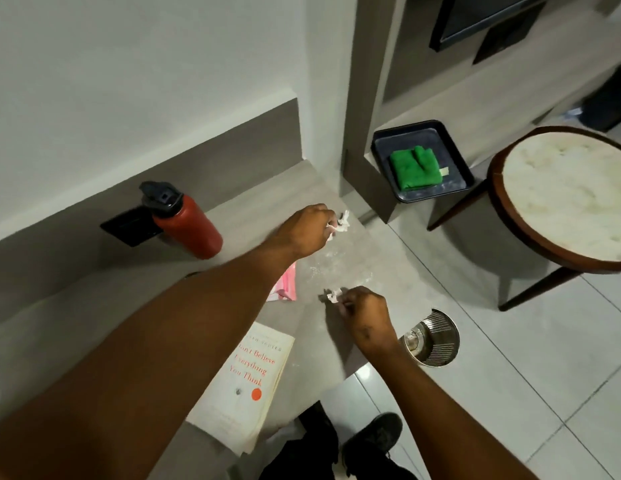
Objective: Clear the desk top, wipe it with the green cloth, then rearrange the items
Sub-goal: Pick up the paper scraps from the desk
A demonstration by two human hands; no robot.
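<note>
On the grey desk top point(253, 216), my left hand point(304, 233) is closed around a crumpled white paper scrap point(343, 225) near the far right corner. My right hand point(366, 315) pinches another small white paper scrap point(333, 295) close to the desk's right edge. White powdery smears point(323, 268) lie between the two hands. The green cloth point(416, 165) sits folded in a dark tray point(382, 140) on a lower shelf beyond the desk. A red bottle point(189, 225) with a black lid stands at the back. A white book point(248, 379) lies near the front edge. A pink packet point(286, 285) is partly hidden under my left forearm.
A black wall plate point(129, 225) sits behind the bottle. A metal waste bin point(432, 337) stands on the tiled floor just right of the desk. A round white-topped side table point(565, 199) with dark legs is at the right. My feet point(371, 438) show below the desk edge.
</note>
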